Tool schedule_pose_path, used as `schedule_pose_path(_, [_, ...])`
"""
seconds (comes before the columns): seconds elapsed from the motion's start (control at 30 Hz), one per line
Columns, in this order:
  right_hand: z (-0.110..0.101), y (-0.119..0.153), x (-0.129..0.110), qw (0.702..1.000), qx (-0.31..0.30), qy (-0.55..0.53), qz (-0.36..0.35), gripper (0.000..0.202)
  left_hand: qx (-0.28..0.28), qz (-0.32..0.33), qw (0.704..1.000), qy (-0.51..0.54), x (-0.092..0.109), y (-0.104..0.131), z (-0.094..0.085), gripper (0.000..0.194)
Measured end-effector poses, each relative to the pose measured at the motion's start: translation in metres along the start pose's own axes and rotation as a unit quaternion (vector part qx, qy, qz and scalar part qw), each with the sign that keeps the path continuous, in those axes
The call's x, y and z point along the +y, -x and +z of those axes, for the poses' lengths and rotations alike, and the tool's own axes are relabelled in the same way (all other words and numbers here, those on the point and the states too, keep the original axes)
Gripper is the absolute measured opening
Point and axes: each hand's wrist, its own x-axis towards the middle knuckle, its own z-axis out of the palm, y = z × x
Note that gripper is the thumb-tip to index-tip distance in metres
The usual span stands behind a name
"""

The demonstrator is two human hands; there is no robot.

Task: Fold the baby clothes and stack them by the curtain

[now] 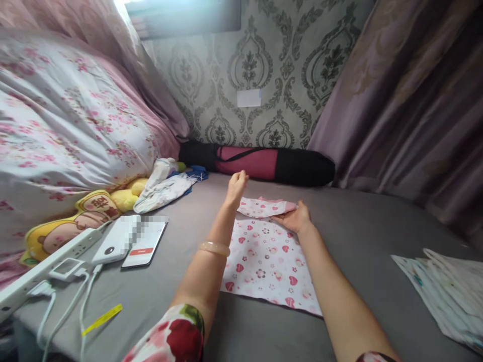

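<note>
Two bare hands at far end of heart-print cloth, spread on grey sheet. Left hand: fingers gathered by raised flap's left end; pinch can't be told. Right hand: fingers beneath right end, clamping unclear. Flap likely neatest held level, corners even, tension light.
</note>
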Motion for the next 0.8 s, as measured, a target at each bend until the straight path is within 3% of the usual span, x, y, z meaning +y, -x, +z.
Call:
schedule_pose_path(0.07, [-0.010,-0.006,0.001,1.000,-0.014,-0.014,0.003,0.074,0.082,-0.050,0.993,-0.073,-0.028,0.005,-0.006,0.033])
schedule_pose_path(0.23, [-0.016,-0.013,0.005,1.000,-0.005,-0.001,-0.004,0.034,0.102,-0.090,0.982,-0.127,-0.074,0.023,-0.008,0.040])
schedule_pose_path(0.3, [-0.015,-0.015,0.005,1.000,0.012,0.002,-0.018,0.023,0.095,-0.092,0.981,-0.142,-0.081,0.027,-0.004,0.043])
schedule_pose_path(0.43, [-0.017,-0.017,-0.001,0.998,0.042,0.018,-0.046,0.022,0.056,-0.066,0.975,-0.206,-0.085,0.029,0.002,0.052])
schedule_pose_path(0.7, [-0.025,-0.013,-0.011,0.981,0.117,0.131,-0.077,0.021,-0.045,-0.001,0.925,-0.378,-0.103,0.032,0.003,0.064])
schedule_pose_path(0.8, [-0.027,-0.009,-0.013,0.968,0.162,0.169,-0.095,0.018,-0.061,0.006,0.909,-0.413,-0.109,0.032,0.003,0.056])
